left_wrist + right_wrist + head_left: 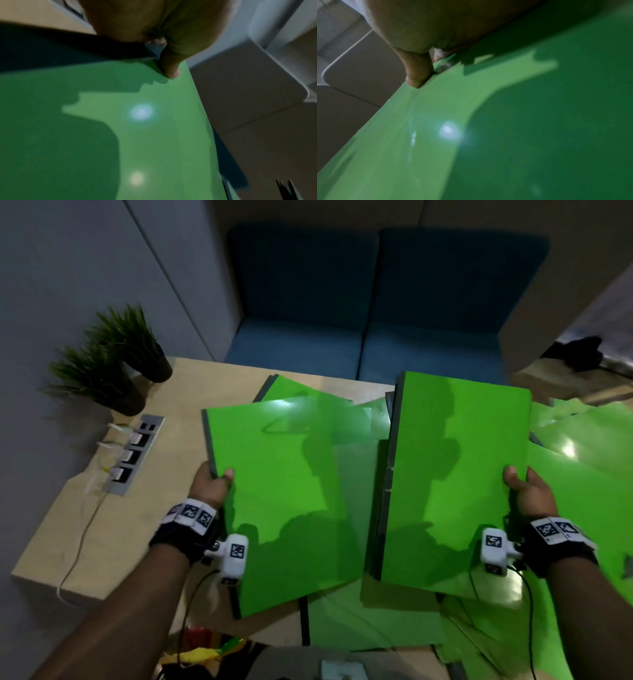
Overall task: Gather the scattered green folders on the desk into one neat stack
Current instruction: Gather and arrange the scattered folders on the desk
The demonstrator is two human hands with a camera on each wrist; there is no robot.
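Note:
Two glossy green folders are lifted above the wooden desk (171,419). My left hand (210,479) pinches the left edge of the left folder (287,491), thumb on top. The same thumb (170,67) presses the left folder (137,135) in the left wrist view. My right hand (525,491) grips the right edge of the right folder (455,474), which is tilted up. In the right wrist view the thumb (417,73) lies on the right folder (471,135). More green folders (582,457) lie scattered underneath, partly hidden.
Two potted grass plants (113,361) stand at the desk's far left corner. A socket strip (132,457) with plugged white cables is set into the desk's left side. A blue sofa (363,313) stands beyond the desk. A dark object (579,354) sits on the surface at far right.

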